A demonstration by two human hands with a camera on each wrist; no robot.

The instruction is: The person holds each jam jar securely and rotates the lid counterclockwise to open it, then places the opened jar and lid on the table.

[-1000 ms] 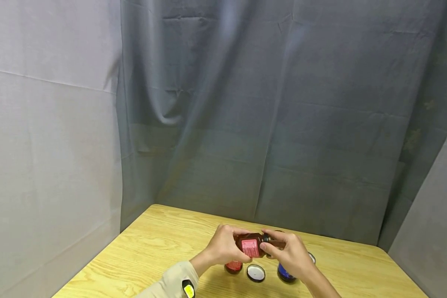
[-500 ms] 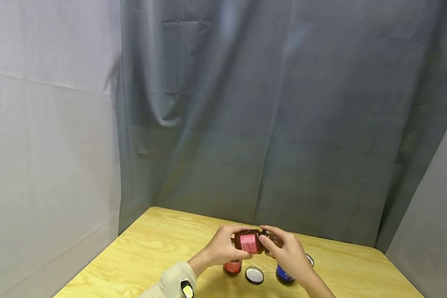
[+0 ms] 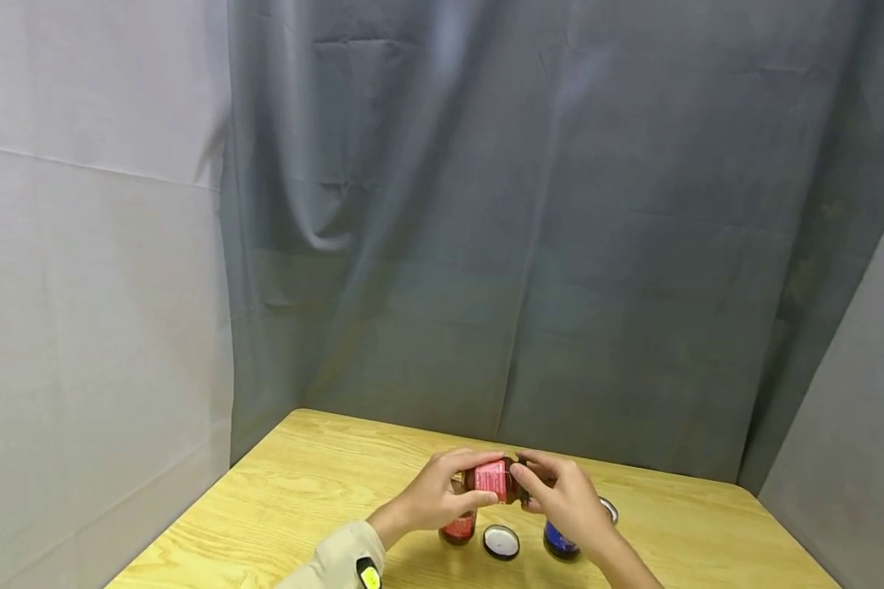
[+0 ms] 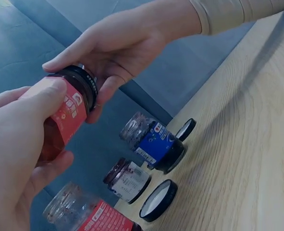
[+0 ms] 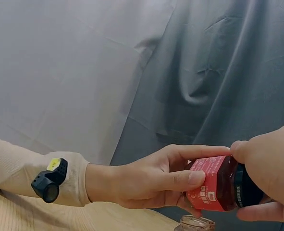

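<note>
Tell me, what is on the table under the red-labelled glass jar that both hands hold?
Under the red-labelled glass jar stand an open red-labelled jar and a black lid lying on the wooden table. The right hand partly covers a blue-labelled jar.

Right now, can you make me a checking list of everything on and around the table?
Surface: wooden table, light grain.
Job's things: red-label jar held on its side above the table; left hand grips its body, right hand grips its dark lid.
Clutter: blue-label jar, open; small jar with white label; open red-label jar; two loose lids.
Hands: both curled round the held jar.
Cables: nothing seen.
Surroundings: grey curtain, pale wall.
</note>
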